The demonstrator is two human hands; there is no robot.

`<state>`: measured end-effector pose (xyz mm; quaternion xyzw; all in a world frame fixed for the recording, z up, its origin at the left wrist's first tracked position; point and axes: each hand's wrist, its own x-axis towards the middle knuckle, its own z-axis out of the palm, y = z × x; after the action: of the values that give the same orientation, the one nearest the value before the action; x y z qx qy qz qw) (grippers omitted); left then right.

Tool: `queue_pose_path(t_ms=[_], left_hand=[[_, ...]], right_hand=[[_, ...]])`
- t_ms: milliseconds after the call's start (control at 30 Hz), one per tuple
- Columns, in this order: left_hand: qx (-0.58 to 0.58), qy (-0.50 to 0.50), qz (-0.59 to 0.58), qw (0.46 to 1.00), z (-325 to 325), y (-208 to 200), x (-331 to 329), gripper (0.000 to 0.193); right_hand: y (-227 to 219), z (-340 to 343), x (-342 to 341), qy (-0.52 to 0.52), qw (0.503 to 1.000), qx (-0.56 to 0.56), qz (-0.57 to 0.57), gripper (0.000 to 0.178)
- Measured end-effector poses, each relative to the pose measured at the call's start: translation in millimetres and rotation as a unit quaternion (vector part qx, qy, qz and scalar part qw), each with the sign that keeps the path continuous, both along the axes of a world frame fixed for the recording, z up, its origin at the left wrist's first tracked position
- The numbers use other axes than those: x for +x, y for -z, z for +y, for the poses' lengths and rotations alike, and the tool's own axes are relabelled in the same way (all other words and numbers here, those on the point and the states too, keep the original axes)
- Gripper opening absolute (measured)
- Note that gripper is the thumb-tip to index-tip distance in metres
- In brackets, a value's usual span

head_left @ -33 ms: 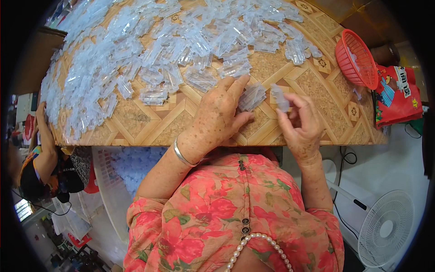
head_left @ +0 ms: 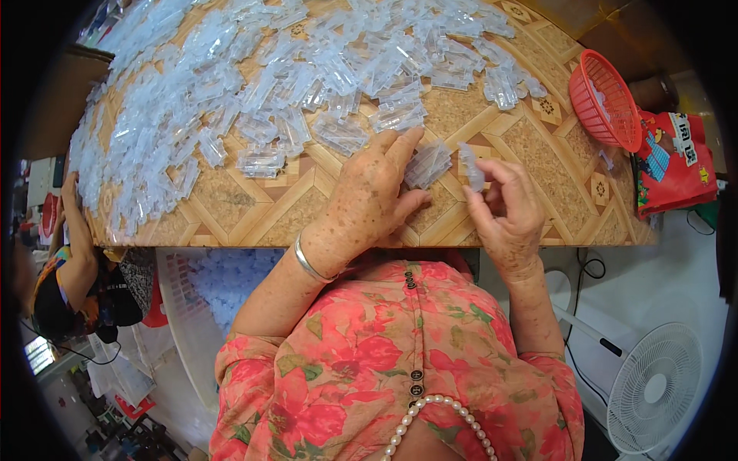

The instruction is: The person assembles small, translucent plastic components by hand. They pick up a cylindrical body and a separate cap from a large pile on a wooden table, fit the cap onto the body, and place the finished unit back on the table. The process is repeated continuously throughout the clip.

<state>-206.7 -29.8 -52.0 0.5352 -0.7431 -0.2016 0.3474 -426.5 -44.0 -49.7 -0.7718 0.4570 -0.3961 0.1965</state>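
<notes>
My right hand [head_left: 511, 211] pinches a small translucent plastic piece [head_left: 470, 167] with a bumpy edge between thumb and fingers, just above the table. My left hand [head_left: 377, 184] rests on the tabletop, index finger stretched forward and thumb spread to the side. Its index fingertip lies by a stack of clear plastic pieces [head_left: 398, 111]. Between my hands, close to the left thumb, sits another small stack of clear ribbed pieces [head_left: 427, 164]. The other fingers of my left hand are partly hidden under it.
Many clear plastic pieces [head_left: 177, 100] spread over the wood-patterned table [head_left: 569, 184]. At the right edge stand a red basket [head_left: 603, 104] and a red bag [head_left: 676, 165]. Below are a white fan [head_left: 655, 388] and a tub of bluish pieces [head_left: 184, 307]. Another person's arm [head_left: 73, 223] reaches in at left.
My right hand has shifted very slightly to the left with the plastic piece, which tilts a little differently. My left hand has stayed in place.
</notes>
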Motion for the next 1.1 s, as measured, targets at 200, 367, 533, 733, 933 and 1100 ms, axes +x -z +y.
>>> queue_pose_path(t_ms=[200,367,533,733,933,1100], left_hand=[[0.038,0.006,0.026,0.999,3.1,-2.9,3.7,0.075],[0.042,0.001,0.030,0.999,3.9,-2.5,4.3,0.074],[0.029,0.004,0.018,0.999,2.4,1.1,4.2,0.072],[0.030,0.005,0.005,1.000,3.3,-3.3,4.9,0.063],[0.058,0.071,-0.040,0.995,-9.9,-20.2,8.4,0.056],[0.061,0.095,-0.095,0.989,-23.6,-20.9,8.9,0.049]], right_hand=[[4.4,1.1,6.5,-0.055,0.998,0.009,0.042,0.046],[0.4,-10.3,9.6,-0.037,0.994,-0.035,0.096,0.065],[8.4,-12.1,13.7,-0.064,0.988,0.003,0.137,0.074],[5.6,-20.6,9.7,-0.083,0.993,0.014,0.084,0.059],[3.7,-45.9,-7.1,-0.046,0.954,0.254,-0.151,0.038],[-5.7,-80.7,-5.9,-0.032,0.954,0.278,-0.112,0.038]])
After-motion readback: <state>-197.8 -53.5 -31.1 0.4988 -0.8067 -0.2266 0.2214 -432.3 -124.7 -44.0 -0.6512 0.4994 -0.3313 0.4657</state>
